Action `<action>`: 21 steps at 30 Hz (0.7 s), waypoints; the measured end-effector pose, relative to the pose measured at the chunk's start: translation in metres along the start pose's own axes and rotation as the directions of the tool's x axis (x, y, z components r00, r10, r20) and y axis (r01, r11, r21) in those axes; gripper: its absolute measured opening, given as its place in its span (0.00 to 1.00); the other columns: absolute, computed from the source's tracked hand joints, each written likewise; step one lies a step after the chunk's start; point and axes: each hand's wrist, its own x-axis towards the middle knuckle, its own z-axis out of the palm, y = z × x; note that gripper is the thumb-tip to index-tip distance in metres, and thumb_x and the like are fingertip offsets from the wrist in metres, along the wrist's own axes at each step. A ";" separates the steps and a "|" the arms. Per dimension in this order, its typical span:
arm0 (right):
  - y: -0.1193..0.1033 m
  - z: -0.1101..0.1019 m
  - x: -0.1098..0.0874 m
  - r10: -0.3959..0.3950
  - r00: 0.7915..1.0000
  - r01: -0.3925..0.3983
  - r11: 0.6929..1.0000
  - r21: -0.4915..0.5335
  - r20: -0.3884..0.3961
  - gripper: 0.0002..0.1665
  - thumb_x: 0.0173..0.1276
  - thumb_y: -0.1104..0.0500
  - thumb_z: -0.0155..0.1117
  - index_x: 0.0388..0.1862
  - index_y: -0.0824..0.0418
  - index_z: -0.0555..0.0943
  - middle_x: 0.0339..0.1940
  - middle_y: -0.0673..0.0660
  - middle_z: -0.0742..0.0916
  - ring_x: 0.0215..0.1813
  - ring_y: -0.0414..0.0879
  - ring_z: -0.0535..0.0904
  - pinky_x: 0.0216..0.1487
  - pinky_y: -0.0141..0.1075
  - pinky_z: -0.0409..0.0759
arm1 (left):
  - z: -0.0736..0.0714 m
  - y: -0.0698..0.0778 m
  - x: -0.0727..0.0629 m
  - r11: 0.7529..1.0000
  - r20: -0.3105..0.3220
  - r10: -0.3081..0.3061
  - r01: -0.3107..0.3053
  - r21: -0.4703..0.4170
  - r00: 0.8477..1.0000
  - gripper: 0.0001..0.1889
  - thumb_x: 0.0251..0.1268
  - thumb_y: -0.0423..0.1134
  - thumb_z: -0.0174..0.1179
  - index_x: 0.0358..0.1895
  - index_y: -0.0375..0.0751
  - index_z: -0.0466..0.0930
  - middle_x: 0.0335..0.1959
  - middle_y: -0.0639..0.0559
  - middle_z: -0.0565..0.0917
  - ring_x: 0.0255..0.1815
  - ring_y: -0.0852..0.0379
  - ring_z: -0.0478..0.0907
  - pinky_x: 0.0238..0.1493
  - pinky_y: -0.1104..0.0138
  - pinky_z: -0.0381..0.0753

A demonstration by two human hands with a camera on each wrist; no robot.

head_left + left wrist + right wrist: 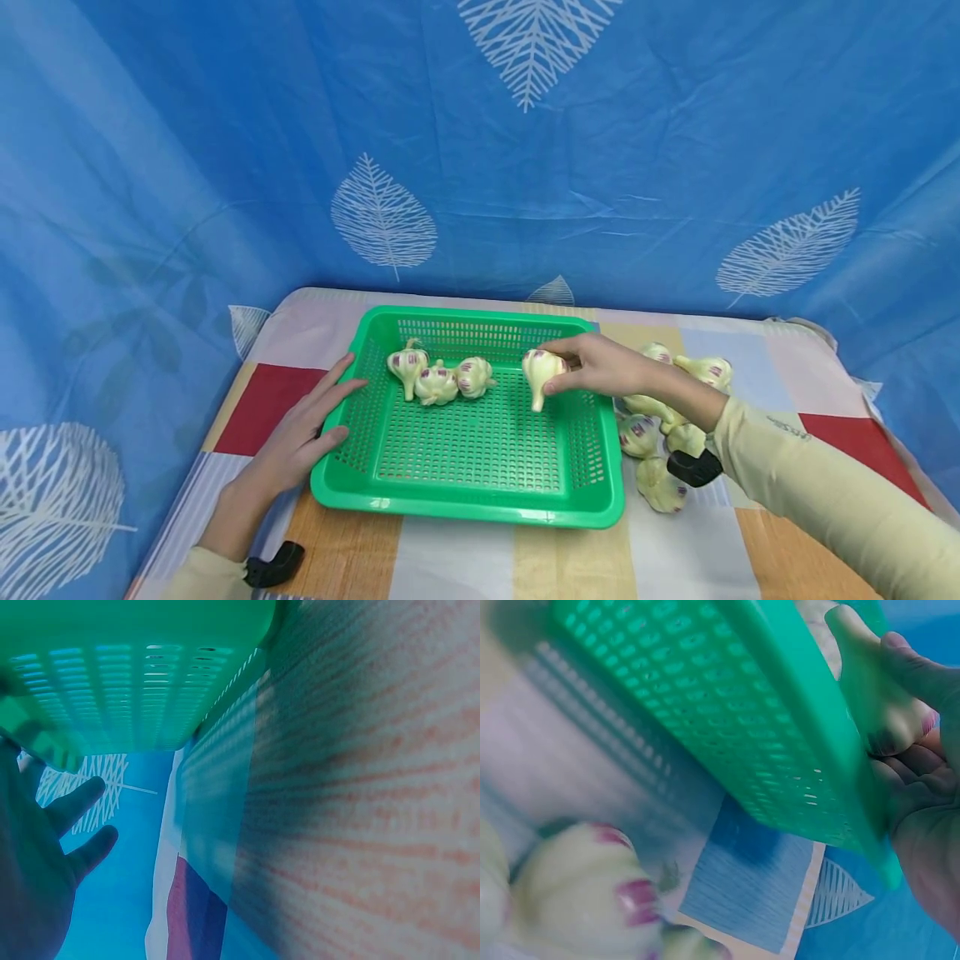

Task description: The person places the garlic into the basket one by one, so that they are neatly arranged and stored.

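Observation:
A green plastic basket with slotted walls stands on the cloth-covered table. Three garlic bulbs lie together in its far left part. Over the right side of the basket, my right hand holds another garlic bulb between thumb and fingers, its stem pointing down toward me. The right wrist view shows this held bulb beside the basket rim. My left hand is at the basket's left rim with its fingers extended. In the left wrist view, the left fingers are spread beside the basket wall.
Several more garlic bulbs lie in a pile just right of the basket, partly under my right forearm. A patchwork cloth covers the table. Behind and to the sides hangs a blue curtain with white leaf prints.

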 end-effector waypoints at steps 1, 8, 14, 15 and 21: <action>-0.001 -0.001 0.003 -0.002 1.000 0.003 1.000 -0.013 0.018 0.38 0.69 0.48 0.70 0.71 0.67 0.73 0.35 0.47 0.85 0.30 0.42 0.75 0.35 0.37 0.75 | 0.000 0.000 0.000 1.000 0.001 0.000 0.000 -0.002 1.000 0.35 0.61 0.37 0.62 0.74 0.44 0.67 0.82 0.50 0.50 0.78 0.45 0.54 0.55 0.37 0.76; -0.003 0.001 0.022 -0.002 0.994 0.012 0.996 -0.090 0.109 0.38 0.69 0.48 0.69 0.69 0.69 0.73 0.31 0.46 0.83 0.27 0.40 0.72 0.32 0.35 0.72 | 0.001 0.001 0.000 1.000 0.006 -0.007 0.007 -0.020 1.000 0.34 0.63 0.37 0.61 0.75 0.45 0.66 0.83 0.51 0.50 0.78 0.48 0.53 0.57 0.37 0.74; 0.000 0.006 0.041 0.000 0.990 0.019 0.991 -0.131 0.144 0.30 0.69 0.50 0.70 0.63 0.66 0.79 0.33 0.46 0.84 0.28 0.40 0.74 0.32 0.35 0.73 | 0.001 0.001 -0.001 1.000 0.003 -0.014 0.014 -0.020 1.000 0.34 0.62 0.37 0.60 0.74 0.43 0.67 0.82 0.51 0.50 0.78 0.47 0.54 0.56 0.37 0.74; 0.001 0.007 0.044 0.005 0.989 0.015 0.991 -0.131 0.150 0.30 0.69 0.51 0.71 0.63 0.66 0.79 0.34 0.46 0.84 0.29 0.40 0.74 0.32 0.35 0.74 | 0.001 0.001 -0.001 1.000 0.002 -0.015 0.015 -0.017 1.000 0.34 0.62 0.37 0.61 0.74 0.43 0.67 0.82 0.51 0.51 0.78 0.47 0.54 0.56 0.37 0.75; 0.002 0.013 0.056 0.020 0.984 0.006 0.990 -0.143 0.179 0.27 0.69 0.51 0.71 0.59 0.67 0.80 0.32 0.48 0.83 0.27 0.40 0.73 0.30 0.34 0.72 | 0.001 0.001 0.000 1.000 -0.002 -0.018 0.018 0.004 1.000 0.35 0.61 0.37 0.62 0.74 0.44 0.67 0.82 0.50 0.51 0.77 0.45 0.55 0.53 0.41 0.79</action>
